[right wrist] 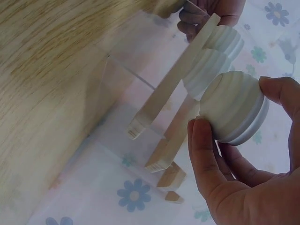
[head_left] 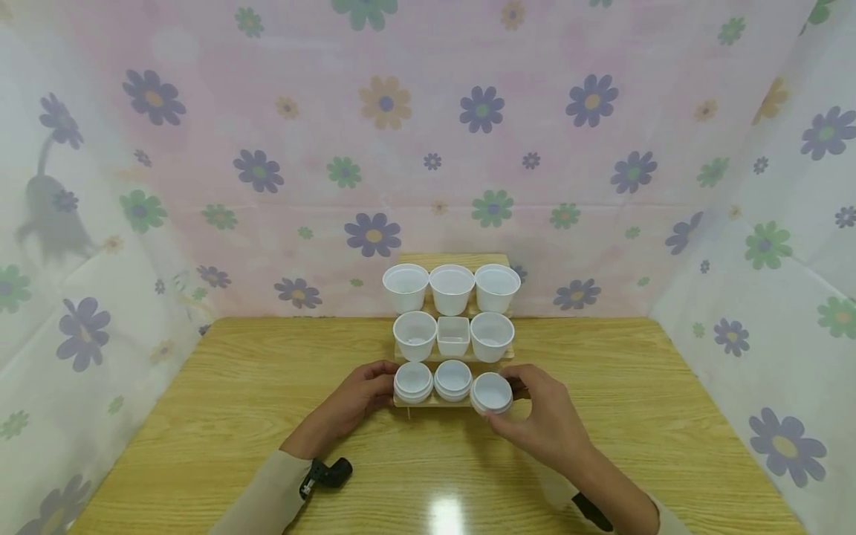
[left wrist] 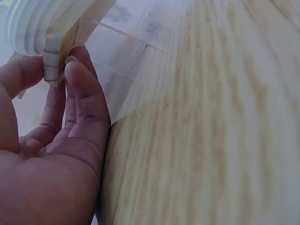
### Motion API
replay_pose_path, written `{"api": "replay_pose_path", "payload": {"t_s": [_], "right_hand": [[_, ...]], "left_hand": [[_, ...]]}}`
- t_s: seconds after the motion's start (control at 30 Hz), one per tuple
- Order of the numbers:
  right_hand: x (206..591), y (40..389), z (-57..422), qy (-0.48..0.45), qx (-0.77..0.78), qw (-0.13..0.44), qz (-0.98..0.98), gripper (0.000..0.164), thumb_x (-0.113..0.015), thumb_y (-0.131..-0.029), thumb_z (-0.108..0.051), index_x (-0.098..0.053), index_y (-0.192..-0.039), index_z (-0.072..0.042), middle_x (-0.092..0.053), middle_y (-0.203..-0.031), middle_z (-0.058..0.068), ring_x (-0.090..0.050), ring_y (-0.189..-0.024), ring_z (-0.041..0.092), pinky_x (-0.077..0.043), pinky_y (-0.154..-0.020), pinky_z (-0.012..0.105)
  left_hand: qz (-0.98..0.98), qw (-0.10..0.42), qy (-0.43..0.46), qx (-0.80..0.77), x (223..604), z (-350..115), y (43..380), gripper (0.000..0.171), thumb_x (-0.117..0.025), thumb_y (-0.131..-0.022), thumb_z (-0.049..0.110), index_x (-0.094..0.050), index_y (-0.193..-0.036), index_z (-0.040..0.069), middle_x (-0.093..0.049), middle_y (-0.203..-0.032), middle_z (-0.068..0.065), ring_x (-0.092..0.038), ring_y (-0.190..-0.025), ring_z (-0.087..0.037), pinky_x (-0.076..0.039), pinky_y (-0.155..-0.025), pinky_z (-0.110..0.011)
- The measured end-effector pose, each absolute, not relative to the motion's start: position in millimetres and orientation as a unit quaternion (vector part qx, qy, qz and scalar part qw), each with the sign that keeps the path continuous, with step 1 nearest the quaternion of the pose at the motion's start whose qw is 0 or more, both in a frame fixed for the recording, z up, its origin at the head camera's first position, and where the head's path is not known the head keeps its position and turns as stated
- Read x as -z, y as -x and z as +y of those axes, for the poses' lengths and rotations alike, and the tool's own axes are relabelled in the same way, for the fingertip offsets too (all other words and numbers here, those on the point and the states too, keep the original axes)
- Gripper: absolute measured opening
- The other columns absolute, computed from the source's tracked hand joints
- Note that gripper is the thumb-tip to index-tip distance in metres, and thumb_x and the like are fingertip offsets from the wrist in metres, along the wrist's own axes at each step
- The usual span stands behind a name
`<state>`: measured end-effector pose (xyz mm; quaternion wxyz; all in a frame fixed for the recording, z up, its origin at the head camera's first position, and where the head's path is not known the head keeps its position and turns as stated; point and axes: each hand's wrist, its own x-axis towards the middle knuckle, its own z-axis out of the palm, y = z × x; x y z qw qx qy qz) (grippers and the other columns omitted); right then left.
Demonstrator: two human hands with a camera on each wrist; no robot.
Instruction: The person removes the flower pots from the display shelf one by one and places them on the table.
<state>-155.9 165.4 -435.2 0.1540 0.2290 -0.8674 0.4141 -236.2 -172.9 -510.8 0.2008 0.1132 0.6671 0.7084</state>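
A small wooden tiered stand (head_left: 441, 403) with clear side panels holds white plastic cups in three rows. My left hand (head_left: 366, 394) grips the left end of its lowest wooden slat (left wrist: 55, 61), thumb on one side and fingers on the other. Between the thumb and fingers of my right hand (head_left: 545, 416) is a round, ribbed white cup (right wrist: 234, 105), held at the right end of the bottom row. In the right wrist view it is apart from the slat. Two matching ribbed cups, a left one (head_left: 413, 383) and a middle one (head_left: 453, 380), sit on that row.
Behind, the middle row has two round cups and a square cup (head_left: 453, 336) between them; three larger cups, one in the centre (head_left: 451, 290), fill the top row. The wooden table (head_left: 267, 371) meets a flower-patterned cloth backdrop (head_left: 428, 186) at back and sides.
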Motion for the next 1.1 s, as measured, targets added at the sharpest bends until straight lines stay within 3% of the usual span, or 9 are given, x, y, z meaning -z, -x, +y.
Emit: {"api": "replay_pose_path", "payload": {"t_s": [0.33,0.63,1.1], "right_hand": [[435.8,151.1,158.1,-0.254,-0.423,0.158,-0.855,0.054,-0.097,-0.073,-0.008,-0.068,-0.118,-0.007,-0.071,-0.106,-0.003,-0.069,-0.093,0.011,-0.062,-0.078,0.03],[439.0,147.6,151.6,-0.271,-0.429,0.155,-0.848,0.056,-0.098,-0.073,-0.008,-0.068,-0.12,-0.006,-0.07,-0.107,-0.002,-0.07,-0.093,0.012,-0.063,-0.078,0.033],[443.6,143.8,138.9,-0.276,-0.449,0.119,-0.841,0.053,-0.098,-0.075,-0.011,-0.067,-0.118,-0.01,-0.069,-0.105,-0.005,-0.068,-0.094,0.011,-0.062,-0.08,0.029]], "left_hand": [[0.67,0.204,-0.109,-0.705,510.1,-172.9,237.2,0.035,-0.06,-0.107,0.014,-0.058,-0.136,-0.005,-0.069,-0.116,-0.005,-0.065,-0.095,-0.015,-0.056,-0.083,-0.028],[0.668,0.206,-0.106,-0.707,510.7,-173.2,238.6,0.036,-0.061,-0.107,0.014,-0.057,-0.137,-0.006,-0.07,-0.116,-0.005,-0.065,-0.097,-0.015,-0.056,-0.083,-0.028],[0.67,0.203,-0.112,-0.705,511.7,-173.6,237.2,0.036,-0.06,-0.107,0.013,-0.057,-0.136,-0.006,-0.068,-0.116,-0.006,-0.064,-0.098,-0.016,-0.056,-0.084,-0.028]]}}
